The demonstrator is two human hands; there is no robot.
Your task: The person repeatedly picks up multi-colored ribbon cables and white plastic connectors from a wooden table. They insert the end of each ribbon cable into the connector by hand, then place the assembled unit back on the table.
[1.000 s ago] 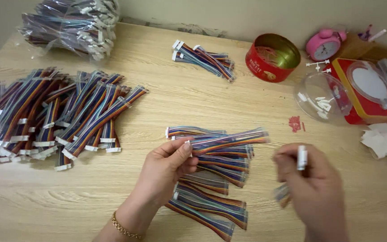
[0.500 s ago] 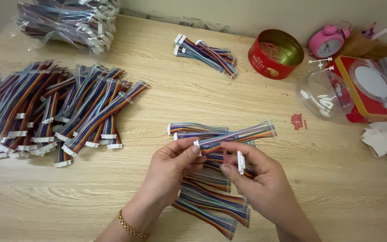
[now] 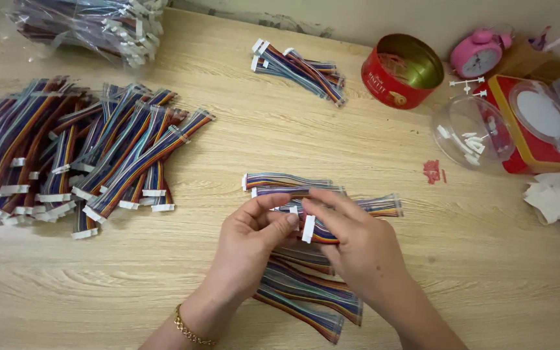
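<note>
Ribbon cable (image 3: 332, 228), a short rainbow-coloured one, sits between my two hands above the loose pile of cables (image 3: 306, 295) at the near middle of the wooden table (image 3: 280, 136). A second ago my right hand (image 3: 351, 240) was out to the side, pinching a small white connector; it has since come in to meet my left hand (image 3: 254, 236), and the white connector (image 3: 308, 228) now stands upright at the cable's end, right where my fingertips come together. I judge from this that the connector is being seated on the cable end. My left thumb and fingers are narrowly pinched on the cable beside the connector; my right fingers curl closed over the cable body and the connector, though how firmly they press I cannot tell.

Around me: a big fanned stack of finished cables (image 3: 85, 162) lies well to the left, a plastic bag of more cables (image 3: 92, 23) sits at the far left corner, and a small bundle (image 3: 299, 65) rests at the far middle. To the right stand a red round tin (image 3: 402, 71), a pink alarm clock (image 3: 478, 55), a clear plastic lid with white connectors in it (image 3: 471, 133) and a red box (image 3: 539, 123). Nothing stands in the way of my hands; the pile beneath them lies close under the cable I hold.
</note>
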